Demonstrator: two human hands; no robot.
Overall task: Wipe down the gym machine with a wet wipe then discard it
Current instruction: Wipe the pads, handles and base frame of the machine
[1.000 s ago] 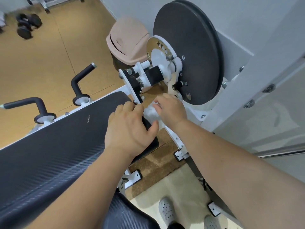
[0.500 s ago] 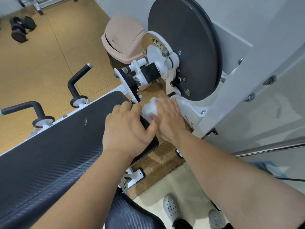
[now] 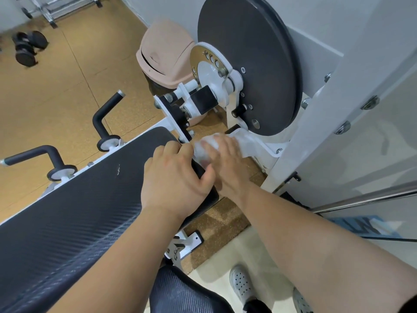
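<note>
Two big parts of the gym machine fill my view: the long black pad and the dark round disc on the white frame. A pink bin stands behind, just beside the disc. My left hand grips the end of the pad, fingers curled over its edge. My right hand lies flat, fingers straight, and presses the wet wipe on the white frame below the disc.

My right hand flattens from its curl, spreading the crumpled white wet wipe farther along the white metal bracket.
</note>
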